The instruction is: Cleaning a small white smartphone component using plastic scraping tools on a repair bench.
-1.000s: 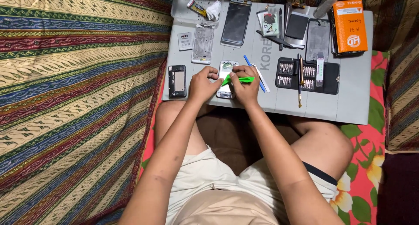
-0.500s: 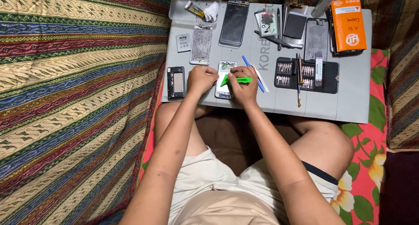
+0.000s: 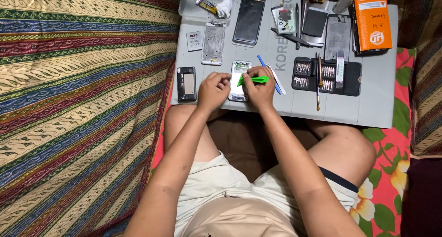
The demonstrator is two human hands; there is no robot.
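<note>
An opened white phone (image 3: 240, 67) lies on the grey work mat (image 3: 368, 110) across my knees. My left hand (image 3: 213, 89) rests on the phone's lower left edge, steadying it. My right hand (image 3: 259, 86) holds a green plastic pry tool (image 3: 252, 79) whose tip points at the phone's right side. A blue stylus-like tool (image 3: 264, 63) and a white one lie just right of my right hand.
On the mat are a black phone frame (image 3: 186, 83), a battery (image 3: 194, 40), a silver mid-frame (image 3: 214, 43), a dark screen panel (image 3: 249, 20), a black screwdriver bit case (image 3: 328, 75), more phone parts and an orange box (image 3: 373, 20). Patterned striped fabric (image 3: 78, 103) lies left.
Both hands have stayed on the white phone. The green tool has shifted slightly against its right edge.
</note>
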